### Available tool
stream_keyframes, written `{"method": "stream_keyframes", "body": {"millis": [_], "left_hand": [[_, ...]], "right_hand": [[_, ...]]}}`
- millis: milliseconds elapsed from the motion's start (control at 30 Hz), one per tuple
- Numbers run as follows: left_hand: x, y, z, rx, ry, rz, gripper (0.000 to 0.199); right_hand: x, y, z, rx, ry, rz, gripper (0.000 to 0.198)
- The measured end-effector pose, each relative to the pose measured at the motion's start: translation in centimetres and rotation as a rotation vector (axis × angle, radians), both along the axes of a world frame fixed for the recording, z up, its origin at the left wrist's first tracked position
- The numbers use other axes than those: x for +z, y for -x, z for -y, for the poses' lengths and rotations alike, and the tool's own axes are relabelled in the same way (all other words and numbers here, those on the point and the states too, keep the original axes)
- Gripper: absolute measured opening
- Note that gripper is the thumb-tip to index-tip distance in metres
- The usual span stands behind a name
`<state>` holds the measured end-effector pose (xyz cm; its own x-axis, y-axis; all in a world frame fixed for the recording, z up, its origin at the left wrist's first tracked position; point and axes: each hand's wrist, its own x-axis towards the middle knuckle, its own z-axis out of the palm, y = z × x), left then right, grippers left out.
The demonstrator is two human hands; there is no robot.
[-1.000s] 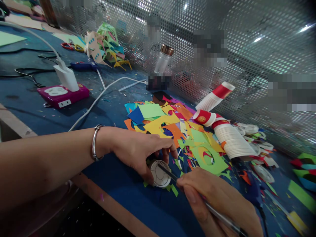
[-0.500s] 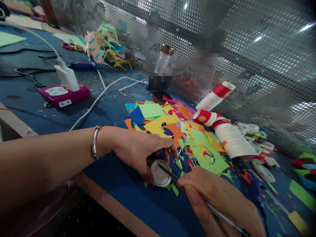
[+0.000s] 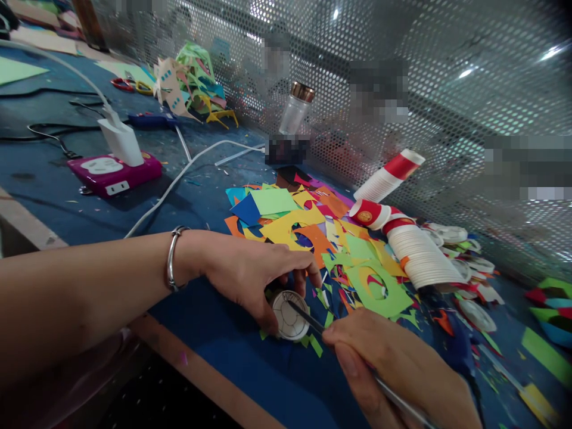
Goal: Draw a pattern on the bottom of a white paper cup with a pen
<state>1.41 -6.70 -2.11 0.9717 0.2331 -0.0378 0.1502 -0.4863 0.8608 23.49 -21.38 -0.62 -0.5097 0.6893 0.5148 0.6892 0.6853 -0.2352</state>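
My left hand (image 3: 254, 271), a silver bangle at its wrist, curls its thumb and fingers around the edge of a paper cup bottom (image 3: 290, 325). This is a round white disc with a raised rim and dark lines drawn across it, some filled in near the top. Small green paper pieces (image 3: 316, 345) poke out from beneath its rim. In my right hand (image 3: 393, 357) is a pen (image 3: 308, 316) with a dark front end and a clear barrel, slanting down to the left. Its tip meets the disc's face near the upper middle.
Colourful paper scraps (image 3: 286, 226) spread beyond the hands. Stacked red-and-white paper cups (image 3: 424, 256) lie at right, near a blue glue gun (image 3: 460, 342). A purple power strip (image 3: 111, 173), white cable (image 3: 179, 176) and another glue gun (image 3: 154, 120) sit left. A glass bottle (image 3: 295, 110) stands by the perforated metal panel (image 3: 330, 53).
The pen tip has shifted slightly right and down on the disc, and my right hand with it. More dark filling shows near the disc's top edge. My left hand stays in place.
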Motion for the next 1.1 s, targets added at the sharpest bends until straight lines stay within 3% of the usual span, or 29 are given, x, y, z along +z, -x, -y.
{"method": "stream_keyframes", "body": {"millis": [233, 700, 833, 1100], "left_hand": [[0.21, 0.01, 0.02, -0.001, 0.0, -0.011, 0.076], [-0.08, 0.06, -0.13, -0.012, -0.015, 0.02, 0.075], [-0.12, 0.02, -0.1, -0.008, -0.008, 0.014, 0.075], [0.11, 0.04, -0.03, -0.003, -0.017, -0.009, 0.075]], "right_hand": [[0.58, 0.7, -0.56, 0.039, 0.003, -0.012, 0.026], [0.2, 0.53, -0.5, -0.022, -0.032, -0.026, 0.033], [-0.31, 0.37, -0.62, 0.014, -0.11, -0.067, 0.029], [0.35, 0.52, -0.18, -0.049, -0.093, -0.004, 0.026]]}}
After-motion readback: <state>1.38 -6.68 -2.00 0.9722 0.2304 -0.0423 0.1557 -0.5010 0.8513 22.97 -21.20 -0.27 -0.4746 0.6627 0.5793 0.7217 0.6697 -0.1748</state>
